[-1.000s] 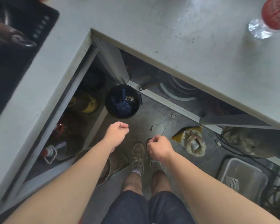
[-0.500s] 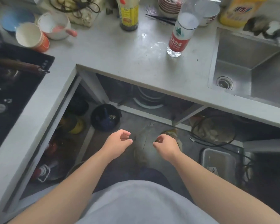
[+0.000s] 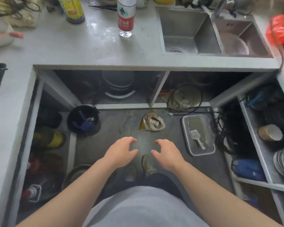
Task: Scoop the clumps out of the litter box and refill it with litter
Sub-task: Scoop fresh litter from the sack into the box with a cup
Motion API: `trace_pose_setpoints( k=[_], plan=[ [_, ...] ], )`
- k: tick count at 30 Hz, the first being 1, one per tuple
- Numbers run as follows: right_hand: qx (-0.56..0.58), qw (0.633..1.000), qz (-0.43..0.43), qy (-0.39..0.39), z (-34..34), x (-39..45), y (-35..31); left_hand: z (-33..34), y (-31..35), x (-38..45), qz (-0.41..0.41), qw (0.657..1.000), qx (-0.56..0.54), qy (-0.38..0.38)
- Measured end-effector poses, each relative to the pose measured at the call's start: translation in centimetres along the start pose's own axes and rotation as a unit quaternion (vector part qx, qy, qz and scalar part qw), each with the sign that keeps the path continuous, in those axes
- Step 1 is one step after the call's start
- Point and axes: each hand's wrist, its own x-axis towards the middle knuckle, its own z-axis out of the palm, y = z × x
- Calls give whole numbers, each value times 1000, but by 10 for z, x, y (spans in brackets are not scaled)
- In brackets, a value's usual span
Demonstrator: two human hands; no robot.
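A grey rectangular litter box sits on the floor to the right, holding greyish litter. A white slotted scoop lies inside it. A crumpled yellow bag rests on the floor in the middle. My left hand and my right hand hover side by side over the floor, fingers curled and apart, holding nothing. Both are to the left of the litter box and nearer than the yellow bag.
A black bin with blue items stands on the floor at the left. Black cables lie right of the litter box. A grey counter with a water bottle and a steel sink wraps around the floor space. My shoes are below my hands.
The view swung right and up, bringing the sink, right shelves and whole litter box into sight. Both hands went from loose fists to spread, curled fingers.
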Motion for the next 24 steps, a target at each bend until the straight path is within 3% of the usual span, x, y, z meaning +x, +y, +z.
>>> trace_pose_setpoints(
  k=[11,24],
  plan=[
    [11,998,69,-2,45,-86,106,89,49,-25,81,969,205,-113],
    [90,984,153,14,97,-212,276,255,134,-90,113,923,325,-173]
  ],
)
